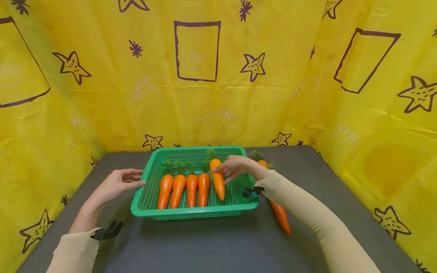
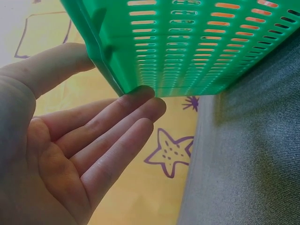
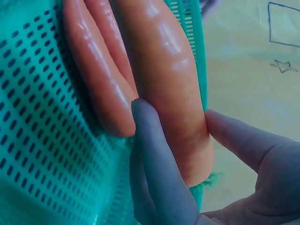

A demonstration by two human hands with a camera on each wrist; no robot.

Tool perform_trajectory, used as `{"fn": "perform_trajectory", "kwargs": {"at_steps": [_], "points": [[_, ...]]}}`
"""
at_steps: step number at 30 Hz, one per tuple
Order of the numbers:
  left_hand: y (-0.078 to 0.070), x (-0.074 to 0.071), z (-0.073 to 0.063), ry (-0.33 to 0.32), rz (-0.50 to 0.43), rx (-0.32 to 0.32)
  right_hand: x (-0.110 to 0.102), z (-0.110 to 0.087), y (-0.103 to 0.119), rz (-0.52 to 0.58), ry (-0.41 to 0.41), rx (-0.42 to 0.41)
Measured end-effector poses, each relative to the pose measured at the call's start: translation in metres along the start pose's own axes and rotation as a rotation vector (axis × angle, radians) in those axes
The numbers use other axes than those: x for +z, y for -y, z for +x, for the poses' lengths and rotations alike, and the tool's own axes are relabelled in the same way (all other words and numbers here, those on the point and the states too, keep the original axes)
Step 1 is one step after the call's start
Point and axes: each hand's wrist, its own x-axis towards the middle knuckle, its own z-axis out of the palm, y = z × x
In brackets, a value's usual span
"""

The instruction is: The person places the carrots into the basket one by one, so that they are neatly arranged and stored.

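In the head view my right hand [image 1: 235, 167] holds an orange toy carrot [image 1: 217, 182] with green leaves over the right part of a green plastic basket [image 1: 194, 211]. The right wrist view shows the thumb and fingers pinching this carrot [image 3: 168, 79] from both sides near its leafy end. Several more carrots [image 1: 177, 191] lie side by side in the basket, leaves toward the back. My left hand [image 1: 117, 185] is at the basket's left rim. Its fingers look nearly straight in the left wrist view, fingertips against the basket's side [image 2: 154, 61] and thumb at the rim.
On the dark grey table [image 1: 205, 242], right of the basket, lies another carrot [image 1: 280, 218], partly hidden under my right forearm. More leaves and an orange top [image 1: 262, 163] show behind that arm. A yellow patterned cloth [image 1: 218, 113] surrounds the table at the back and sides.
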Motion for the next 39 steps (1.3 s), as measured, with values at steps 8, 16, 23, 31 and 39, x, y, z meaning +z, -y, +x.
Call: {"fn": "perform_trajectory", "kwargs": {"at_steps": [8,16,23,31,39], "points": [[0.001,-0.001,0.000,0.000,0.005,0.001,0.005,0.014,-0.008,0.058,0.019,0.026],[0.001,-0.001,0.000,-0.003,0.000,-0.005,0.009,0.022,-0.009,0.057,0.026,0.065],[-0.001,0.000,0.001,0.002,-0.004,-0.002,0.009,0.026,-0.011,0.071,0.002,0.111],[0.001,0.000,0.000,0.000,-0.011,-0.005,0.009,0.030,-0.013,0.060,-0.023,0.139],[0.001,0.001,0.000,0.002,-0.016,-0.001,0.008,0.034,-0.016,0.024,-0.010,0.152]]}}
